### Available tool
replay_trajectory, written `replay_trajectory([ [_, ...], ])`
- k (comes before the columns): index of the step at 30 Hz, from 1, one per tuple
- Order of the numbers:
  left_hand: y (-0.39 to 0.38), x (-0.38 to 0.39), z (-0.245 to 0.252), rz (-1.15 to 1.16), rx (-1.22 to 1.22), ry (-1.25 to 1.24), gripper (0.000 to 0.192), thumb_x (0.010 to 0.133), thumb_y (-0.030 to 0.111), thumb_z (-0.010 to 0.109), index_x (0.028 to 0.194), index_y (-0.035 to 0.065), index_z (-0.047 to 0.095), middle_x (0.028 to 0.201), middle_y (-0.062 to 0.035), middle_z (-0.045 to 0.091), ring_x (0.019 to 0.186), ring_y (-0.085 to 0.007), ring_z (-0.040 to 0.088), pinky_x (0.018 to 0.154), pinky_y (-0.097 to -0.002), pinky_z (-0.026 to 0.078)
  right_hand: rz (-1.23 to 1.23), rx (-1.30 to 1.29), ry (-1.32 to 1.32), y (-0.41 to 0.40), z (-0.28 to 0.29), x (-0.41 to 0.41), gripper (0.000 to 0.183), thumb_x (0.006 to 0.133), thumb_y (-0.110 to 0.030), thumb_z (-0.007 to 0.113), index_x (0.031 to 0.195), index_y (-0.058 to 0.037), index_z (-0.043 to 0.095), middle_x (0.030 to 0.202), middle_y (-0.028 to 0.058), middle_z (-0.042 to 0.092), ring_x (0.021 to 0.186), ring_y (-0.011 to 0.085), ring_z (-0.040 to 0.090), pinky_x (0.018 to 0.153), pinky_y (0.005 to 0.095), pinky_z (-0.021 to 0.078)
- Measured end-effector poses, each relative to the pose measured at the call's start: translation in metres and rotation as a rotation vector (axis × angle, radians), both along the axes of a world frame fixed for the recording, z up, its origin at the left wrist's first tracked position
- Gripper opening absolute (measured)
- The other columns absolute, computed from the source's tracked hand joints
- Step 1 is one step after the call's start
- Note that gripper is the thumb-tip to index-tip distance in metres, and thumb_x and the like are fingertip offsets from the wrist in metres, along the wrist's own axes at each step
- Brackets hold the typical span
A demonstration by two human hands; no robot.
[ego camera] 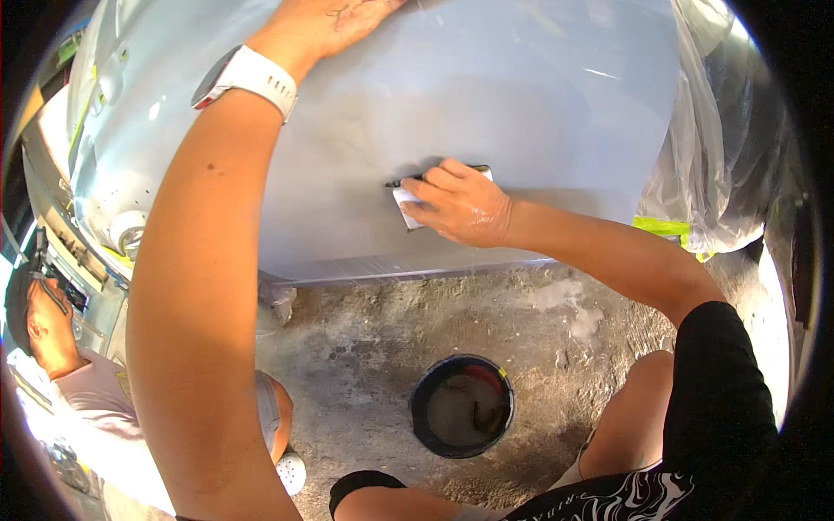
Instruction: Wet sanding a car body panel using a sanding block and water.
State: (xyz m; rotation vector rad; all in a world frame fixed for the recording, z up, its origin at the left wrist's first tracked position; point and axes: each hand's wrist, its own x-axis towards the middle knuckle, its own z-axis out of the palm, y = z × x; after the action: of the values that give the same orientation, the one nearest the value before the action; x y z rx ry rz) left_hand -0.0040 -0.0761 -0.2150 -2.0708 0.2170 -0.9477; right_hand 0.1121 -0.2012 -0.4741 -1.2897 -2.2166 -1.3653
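Note:
My right hand [462, 207] grips a white folded sheet or pad [405, 203] with a dark edge, which looks like sandpaper. It presses this against the lower part of a smooth grey vehicle body panel [573, 140]. The skin of that hand looks wet. Darker, damp-looking patches spread over the panel around it. My left hand [335, 23] is at the panel's upper part, cut off by the top edge of the view. Its fingers are out of sight, so whether it holds anything is hidden. A white-strapped watch [260, 81] is on my left wrist.
Below the panel, a black bucket [422, 417] of murky water stands on rough concrete floor [352, 338]. Clear plastic sheeting [700, 143] with yellow-green tape [661, 226] hangs at the right. Another person [98, 391] is at the left, beyond my left arm.

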Motion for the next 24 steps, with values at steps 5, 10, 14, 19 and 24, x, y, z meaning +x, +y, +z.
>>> replay_trajectory([
  [5,0.007,-0.011,0.013,0.042,0.099,-0.003,0.07,0.096,0.028,0.056,0.158,0.0083,0.03,0.161,-0.0207,0.03,0.153,-0.0343,0.019,0.126,-0.0474,0.014,0.064,0.121,0.03,0.023,0.107,-0.021,0.046,0.068,-0.024,0.08,0.113,-0.0181,0.07,0.131,0.0087,0.057,0.119,0.0276,0.052,0.101,0.0447,0.0416],
  [10,-0.002,-0.012,0.014,-0.024,0.026,0.049,0.067,0.095,0.026,0.057,0.156,0.008,0.034,0.16,-0.0219,0.032,0.151,-0.0363,0.023,0.125,-0.0486,0.016,0.104,0.181,0.116,0.044,0.108,-0.042,0.034,0.073,-0.023,0.077,0.106,-0.0165,0.07,0.128,0.0079,0.058,0.107,0.025,0.053,0.094,0.0427,0.0424],
  [14,0.003,-0.012,0.001,-0.116,0.028,0.029,0.069,0.095,0.025,0.057,0.157,0.0085,0.031,0.16,-0.0219,0.031,0.152,-0.0355,0.022,0.125,-0.048,0.016,0.11,0.11,-0.055,0.053,-0.014,-0.031,0.026,0.076,-0.021,0.064,0.1,-0.0143,0.073,0.12,0.0063,0.061,0.1,0.0218,0.054,0.089,0.0393,0.0431],
  [19,0.015,-0.025,0.004,-0.031,0.019,0.032,0.071,0.096,0.025,0.056,0.159,0.0089,0.027,0.16,-0.0218,0.031,0.152,-0.0332,0.021,0.126,-0.0466,0.015,0.152,0.183,-0.091,0.061,0.101,-0.055,0.039,0.071,-0.026,0.072,0.108,-0.0146,0.071,0.118,0.0055,0.06,0.103,0.023,0.053,0.09,0.0395,0.0426],
  [24,-0.001,-0.016,0.006,-0.074,-0.032,0.049,0.069,0.097,0.025,0.054,0.159,0.0103,0.028,0.161,-0.0221,0.03,0.152,-0.0341,0.021,0.126,-0.0459,0.013,0.129,0.284,0.036,0.066,0.115,-0.051,0.042,0.07,-0.024,0.074,0.112,-0.0167,0.069,0.117,0.0058,0.059,0.105,0.0242,0.052,0.09,0.041,0.0425],
])
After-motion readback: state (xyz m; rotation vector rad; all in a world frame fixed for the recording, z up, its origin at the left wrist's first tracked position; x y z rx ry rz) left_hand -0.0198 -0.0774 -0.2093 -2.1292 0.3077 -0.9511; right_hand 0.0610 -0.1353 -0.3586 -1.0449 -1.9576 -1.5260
